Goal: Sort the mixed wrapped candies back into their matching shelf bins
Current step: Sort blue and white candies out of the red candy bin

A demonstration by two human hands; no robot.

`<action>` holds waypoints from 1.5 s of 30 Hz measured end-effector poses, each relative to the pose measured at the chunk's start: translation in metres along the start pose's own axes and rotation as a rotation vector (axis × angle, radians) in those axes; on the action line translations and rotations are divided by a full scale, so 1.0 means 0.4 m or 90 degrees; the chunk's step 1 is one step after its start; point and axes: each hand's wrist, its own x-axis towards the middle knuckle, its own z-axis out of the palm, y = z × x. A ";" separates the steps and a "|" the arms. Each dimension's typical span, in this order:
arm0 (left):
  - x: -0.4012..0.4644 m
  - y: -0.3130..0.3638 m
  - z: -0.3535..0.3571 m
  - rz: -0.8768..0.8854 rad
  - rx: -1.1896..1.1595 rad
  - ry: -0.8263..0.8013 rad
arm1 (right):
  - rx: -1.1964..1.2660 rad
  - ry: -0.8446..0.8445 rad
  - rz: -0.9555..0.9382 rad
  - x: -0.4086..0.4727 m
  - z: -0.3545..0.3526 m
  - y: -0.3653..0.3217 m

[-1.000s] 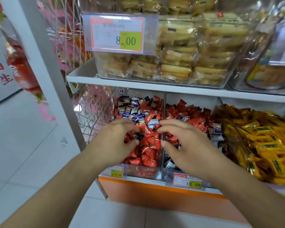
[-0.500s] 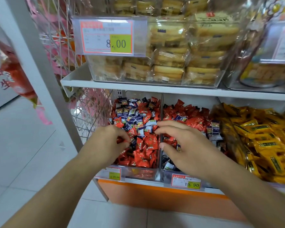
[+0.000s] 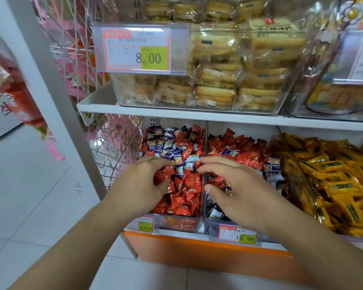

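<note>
The left hand (image 3: 143, 183) is hovering over the left bin (image 3: 176, 223), fingers loosely curled and gripping nothing visible; the right hand (image 3: 237, 191) is reaching across the divider (image 3: 205, 147), fingers spread, seemingly empty. The mixed wrapped candies (image 3: 176, 151), red and blue-white, are lying heaped at the shelf's front left; they look light, crinkly and slippery, best pinched by a twisted wrapper end; the upper shelf (image 3: 197, 115) is limiting room overhead.

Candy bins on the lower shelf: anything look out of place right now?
Yes. Both are mixed: the left bin holds blue-and-white candies on its red candies, and a few blue-and-white ones sit among the right bin's red. The yellow candies look unmixed.
</note>
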 end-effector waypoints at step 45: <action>0.036 0.098 -0.013 -0.107 -0.194 0.104 | 0.080 0.067 0.079 -0.050 -0.049 0.025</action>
